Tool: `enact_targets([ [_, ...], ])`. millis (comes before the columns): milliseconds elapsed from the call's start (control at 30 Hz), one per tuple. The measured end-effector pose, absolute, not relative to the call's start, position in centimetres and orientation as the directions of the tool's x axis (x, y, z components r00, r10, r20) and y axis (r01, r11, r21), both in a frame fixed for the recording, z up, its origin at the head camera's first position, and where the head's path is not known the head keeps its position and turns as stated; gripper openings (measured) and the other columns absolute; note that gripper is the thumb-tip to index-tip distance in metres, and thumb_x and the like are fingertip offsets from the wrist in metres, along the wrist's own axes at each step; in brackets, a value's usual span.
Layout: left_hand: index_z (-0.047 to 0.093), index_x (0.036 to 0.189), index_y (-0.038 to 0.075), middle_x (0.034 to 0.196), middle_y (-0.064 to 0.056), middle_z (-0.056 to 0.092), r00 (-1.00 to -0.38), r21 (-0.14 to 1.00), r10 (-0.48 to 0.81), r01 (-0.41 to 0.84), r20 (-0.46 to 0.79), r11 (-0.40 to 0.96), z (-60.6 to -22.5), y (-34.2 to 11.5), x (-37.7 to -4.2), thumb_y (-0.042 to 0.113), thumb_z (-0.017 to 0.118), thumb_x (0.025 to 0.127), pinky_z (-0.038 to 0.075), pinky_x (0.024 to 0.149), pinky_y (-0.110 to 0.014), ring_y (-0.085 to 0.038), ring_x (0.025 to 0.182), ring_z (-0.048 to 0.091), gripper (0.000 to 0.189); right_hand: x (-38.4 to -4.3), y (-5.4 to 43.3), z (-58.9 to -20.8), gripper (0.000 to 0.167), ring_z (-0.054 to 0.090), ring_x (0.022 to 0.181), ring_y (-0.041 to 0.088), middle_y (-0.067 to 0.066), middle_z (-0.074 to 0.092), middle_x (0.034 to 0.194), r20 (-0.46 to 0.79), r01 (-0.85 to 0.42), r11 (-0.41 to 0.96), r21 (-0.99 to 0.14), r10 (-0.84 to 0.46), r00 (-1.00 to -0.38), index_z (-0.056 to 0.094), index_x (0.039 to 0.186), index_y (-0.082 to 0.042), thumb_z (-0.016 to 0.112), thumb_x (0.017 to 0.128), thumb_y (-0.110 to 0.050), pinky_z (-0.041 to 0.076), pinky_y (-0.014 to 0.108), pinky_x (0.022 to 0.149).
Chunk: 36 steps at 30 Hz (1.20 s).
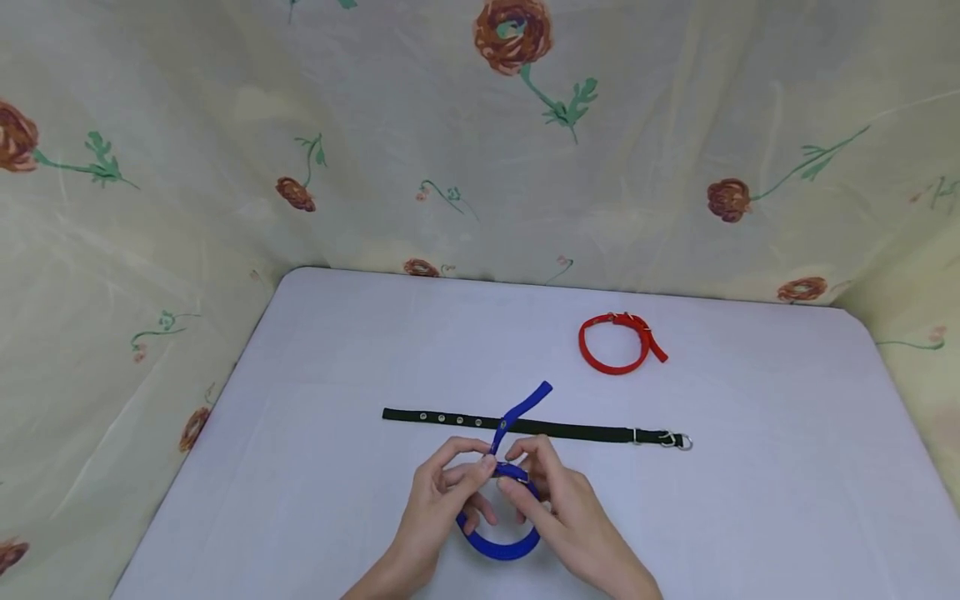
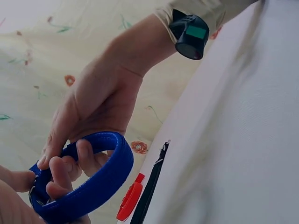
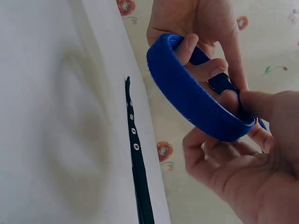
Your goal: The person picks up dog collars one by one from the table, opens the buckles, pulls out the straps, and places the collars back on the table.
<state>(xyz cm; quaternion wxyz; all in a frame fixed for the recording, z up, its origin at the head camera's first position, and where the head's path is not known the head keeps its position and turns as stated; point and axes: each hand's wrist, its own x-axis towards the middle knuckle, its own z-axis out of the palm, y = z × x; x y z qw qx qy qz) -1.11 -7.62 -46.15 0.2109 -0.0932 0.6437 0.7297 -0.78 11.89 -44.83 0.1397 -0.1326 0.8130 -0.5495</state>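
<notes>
A blue buckled collar point(image 1: 502, 551), bent into a loop, is held up between both hands over the near part of the table. My left hand point(image 1: 438, 504) pinches the strap on the loop's left side, thumb and index finger close to where the loose tail point(image 1: 525, 406) comes out. That tail points up and to the right, with a metal eyelet in it. On the other side, my right hand point(image 1: 566, 504) pinches the collar by its metal buckle. Fingers of the left hand reach inside the loop point(image 3: 191, 98) in the right wrist view. The buckle is partly hidden by fingers.
Beyond the hands, a black collar point(image 1: 585, 431) lies stretched out flat, eyelets to the left, buckle and ring to the right. Farther back, a red collar point(image 1: 657, 349) lies fastened in a loop. Flowered cloth point(image 1: 637, 108) hangs around the white table point(image 1: 750, 517).
</notes>
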Motion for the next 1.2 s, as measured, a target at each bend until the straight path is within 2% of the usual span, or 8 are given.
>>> enact_targets([
  [167,0.062,0.132,0.01,0.085,0.001,0.081,-0.89,0.895,0.199,-0.434,-0.409,-0.101,-46.2,-7.5,-1.1,0.039,0.074,0.103,0.049,0.056,-0.021,-0.012,0.06,0.068,0.043,-0.8,11.8,-45.1,0.018,0.052,0.059,0.001,-0.004,0.056,0.074,-0.042,-0.108,0.371,-0.923,-0.373,-0.927,0.048,0.129,-0.018,0.053,0.115,-0.028,0.044,0.021,0.054],
  [333,0.06,0.134,0.01,0.092,-0.004,0.079,-0.899,0.913,0.212,-0.403,-0.382,-0.067,-46.3,-7.5,-1.1,0.04,0.073,0.104,0.052,0.061,-0.022,-0.013,0.063,0.068,0.044,-0.7,11.6,-45.1,0.015,0.055,0.069,0.003,-0.003,0.058,0.079,-0.041,-0.108,0.416,-0.903,-0.333,-0.942,0.048,0.128,-0.019,0.051,0.116,-0.028,0.045,0.021,0.063],
  [533,0.058,0.141,0.015,0.112,-0.019,0.074,-0.903,0.934,0.254,-0.357,-0.346,0.005,-46.2,-7.9,-1.2,0.04,0.072,0.105,0.056,0.069,-0.022,-0.012,0.071,0.069,0.047,-0.6,11.6,-44.9,0.014,0.055,0.072,0.004,0.002,0.061,0.081,-0.056,-0.081,0.425,-0.902,-0.301,-0.952,0.048,0.127,-0.022,0.051,0.116,-0.029,0.046,0.022,0.064],
  [700,0.055,0.145,0.014,0.125,-0.023,0.072,-0.894,0.937,0.285,-0.345,-0.345,0.054,-46.1,-8.3,-1.1,0.039,0.074,0.103,0.059,0.074,-0.022,-0.013,0.079,0.07,0.052,-0.5,11.8,-44.8,0.015,0.055,0.073,0.004,0.002,0.061,0.08,-0.051,-0.076,0.42,-0.905,-0.283,-0.958,0.049,0.127,-0.022,0.053,0.115,-0.029,0.047,0.023,0.064],
  [1000,0.053,0.145,0.013,0.126,-0.027,0.075,-0.892,0.945,0.318,-0.323,-0.321,0.048,-46.2,-8.7,-1.0,0.032,0.069,0.107,0.057,0.073,-0.02,-0.011,0.075,0.065,0.045,-0.7,11.9,-44.7,0.017,0.055,0.071,0.005,0.003,0.06,0.08,-0.092,-0.033,0.42,-0.907,-0.274,-0.957,0.048,0.129,-0.021,0.053,0.115,-0.031,0.046,0.023,0.063],
  [1200,0.053,0.144,0.015,0.117,-0.019,0.078,-0.891,0.941,0.306,-0.332,-0.336,0.067,-46.1,-8.7,-1.0,0.04,0.067,0.107,0.053,0.066,-0.019,-0.008,0.066,0.058,0.047,-0.7,11.9,-44.7,0.018,0.054,0.068,0.005,0.002,0.059,0.078,-0.096,-0.014,0.402,-0.915,-0.252,-0.963,0.047,0.129,-0.018,0.051,0.116,-0.029,0.047,0.023,0.061],
])
